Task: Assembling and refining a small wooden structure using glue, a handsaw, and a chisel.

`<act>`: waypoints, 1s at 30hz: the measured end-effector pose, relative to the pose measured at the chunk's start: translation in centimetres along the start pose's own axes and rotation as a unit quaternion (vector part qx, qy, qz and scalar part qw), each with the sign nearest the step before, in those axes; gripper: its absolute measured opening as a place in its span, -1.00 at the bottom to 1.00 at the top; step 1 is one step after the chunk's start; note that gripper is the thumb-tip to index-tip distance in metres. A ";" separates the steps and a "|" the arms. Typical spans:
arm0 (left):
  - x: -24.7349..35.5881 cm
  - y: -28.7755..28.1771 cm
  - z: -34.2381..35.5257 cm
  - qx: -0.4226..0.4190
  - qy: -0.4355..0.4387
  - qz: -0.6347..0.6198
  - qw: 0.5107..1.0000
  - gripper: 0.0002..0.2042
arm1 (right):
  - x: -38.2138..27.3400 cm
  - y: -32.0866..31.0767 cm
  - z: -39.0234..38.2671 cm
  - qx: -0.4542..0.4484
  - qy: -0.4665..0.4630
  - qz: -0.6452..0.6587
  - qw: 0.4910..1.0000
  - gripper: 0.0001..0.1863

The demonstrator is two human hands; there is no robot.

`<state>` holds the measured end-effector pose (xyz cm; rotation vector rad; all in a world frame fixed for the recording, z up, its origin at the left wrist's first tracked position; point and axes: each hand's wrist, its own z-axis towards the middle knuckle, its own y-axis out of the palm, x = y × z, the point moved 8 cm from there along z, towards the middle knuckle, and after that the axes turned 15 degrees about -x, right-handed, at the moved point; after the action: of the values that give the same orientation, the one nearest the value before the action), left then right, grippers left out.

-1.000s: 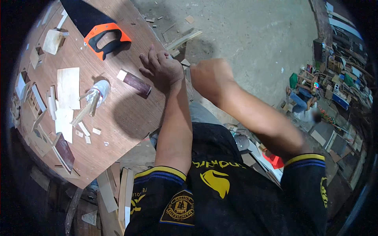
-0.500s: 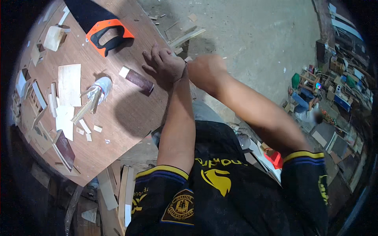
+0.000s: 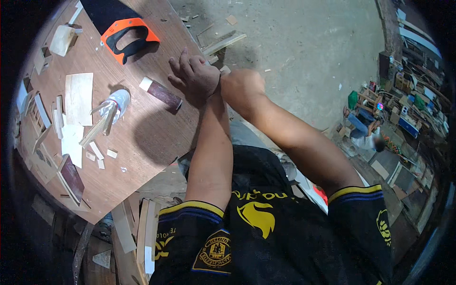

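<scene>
Over the right edge of the wooden tabletop (image 3: 142, 161), my left hand (image 3: 195, 78) has its fingers spread, palm down; whatever lies under it is hidden. Beside its wrist, my right hand (image 3: 243, 90) is closed in a fist, and a small pale bit shows at its thumb side; I cannot make out what it grips. Nearest to my left hand on the tabletop lies a dark maroon block with a pale end (image 3: 161, 94). Farther up rests a handsaw (image 3: 129, 40) with an orange and black handle.
A whitish container (image 3: 121, 100) has wood strips leaning by it. Thin pale wood sheets (image 3: 79, 99) and several offcuts cover the table's left side. Wood strips (image 3: 224, 43) lie on the concrete floor. Another person (image 3: 368, 135) sits at far right among clutter.
My right hand, blurred by motion before, now shows more sharply, slightly lower and to the left beside my left wrist. The whole view has shifted slightly; the tabletop things look unmoved.
</scene>
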<state>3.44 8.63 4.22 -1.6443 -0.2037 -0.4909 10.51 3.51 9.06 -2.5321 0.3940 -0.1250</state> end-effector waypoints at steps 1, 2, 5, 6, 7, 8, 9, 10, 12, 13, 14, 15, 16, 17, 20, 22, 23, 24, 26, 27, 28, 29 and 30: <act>-0.2 0.2 -0.1 -0.004 0.002 0.001 1.000 -0.95 | 0.1 -0.6 -0.2 -0.003 0.002 0.003 1.000 -0.74; -0.9 -0.1 -0.4 0.001 -0.001 0.014 1.000 -0.95 | -0.7 -1.5 -1.0 -0.053 -0.035 -0.023 0.998 -0.75; -2.0 -0.4 -0.7 0.015 -0.012 0.014 1.000 -0.95 | -1.9 -3.8 -3.2 -0.107 -0.081 -0.073 0.988 -0.75; -2.0 -0.1 -0.4 0.013 -0.014 0.021 1.000 -0.95 | -1.3 -2.8 -2.2 -0.077 -0.052 -0.041 0.995 -0.75; -1.2 0.0 -0.1 0.010 -0.010 0.021 1.000 -0.95 | -0.3 -2.0 -1.4 -0.044 -0.012 -0.007 0.999 -0.75; -0.5 -0.3 0.1 -0.009 0.003 0.008 1.000 -0.97 | -0.1 -1.6 -0.4 -0.057 0.007 -0.010 0.998 -0.74; 0.3 -0.3 0.6 -0.009 0.004 0.005 1.000 -0.97 | 0.5 -1.6 0.2 -0.056 0.010 -0.010 0.998 -0.74; 0.0 -0.2 0.7 -0.011 -0.006 -0.004 1.000 -0.97 | 0.0 -1.7 0.5 -0.072 -0.012 -0.044 0.996 -0.75; -1.6 -0.1 -0.2 -0.022 -0.014 0.022 0.999 -0.95 | -1.3 -3.0 -1.6 -0.120 -0.046 -0.086 0.988 -0.74; -1.6 -0.3 -0.2 -0.022 -0.017 0.022 0.999 -0.95 | -1.3 -2.7 -2.1 -0.121 -0.047 -0.088 0.988 -0.74; -1.6 -0.6 -0.1 -0.022 -0.018 0.020 0.999 -0.95 | -1.0 -3.0 -2.4 -0.088 -0.036 -0.067 0.993 -0.75; -1.6 -0.8 -0.1 -0.022 -0.019 0.018 0.999 -0.95 | -0.8 -3.1 -2.5 -0.054 -0.024 -0.045 0.997 -0.75; -1.4 -0.7 0.1 -0.010 -0.011 0.020 1.000 -0.94 | -0.9 -2.1 -1.6 -0.050 -0.023 -0.049 0.997 -0.75; -0.4 -0.3 0.2 -0.008 -0.004 0.011 1.000 -0.94 | -0.3 -0.8 -0.3 -0.032 -0.002 -0.043 0.999 -0.74; -1.3 0.0 -1.2 -0.031 -0.008 0.012 0.999 -0.93 | -1.0 -2.4 -1.2 -0.072 -0.016 -0.068 0.995 -0.73; -1.8 -0.7 -0.5 -0.067 -0.028 0.034 0.997 -0.92 | -1.8 -5.6 -3.8 -0.119 -0.053 -0.088 0.988 -0.72; -2.0 -0.4 -0.7 -0.067 -0.031 0.034 0.997 -0.92 | -1.7 -4.3 -3.3 -0.120 -0.055 -0.090 0.987 -0.72; -2.1 0.0 -0.9 -0.041 -0.027 0.030 0.998 -0.92 | -1.0 -2.4 -1.9 -0.078 -0.033 -0.058 0.995 -0.73; -1.1 0.4 0.1 -0.007 -0.015 0.016 1.000 -0.92 | -0.3 -1.1 0.7 -0.028 0.035 -0.027 0.999 -0.73; -0.4 0.5 0.2 0.003 -0.004 0.022 1.000 -0.92 | 0.5 -1.2 1.2 -0.026 0.038 -0.027 0.999 -0.73; -0.9 0.6 -0.6 0.006 0.003 0.034 0.999 -0.92 | -0.5 -1.8 0.9 -0.070 -0.004 -0.077 0.995 -0.73; -1.4 0.1 -1.7 -0.007 0.004 0.036 0.999 -0.92 | -1.2 -2.4 -0.3 -0.117 -0.042 -0.123 0.985 -0.73; -1.9 -0.2 -0.9 -0.031 -0.019 0.030 0.999 -0.91 | -2.0 -4.3 -1.9 -0.108 -0.068 -0.132 0.983 -0.72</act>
<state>1.51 8.09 3.62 -1.7169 -0.1682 -0.4229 9.38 6.56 13.01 -2.7777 0.0165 -0.0084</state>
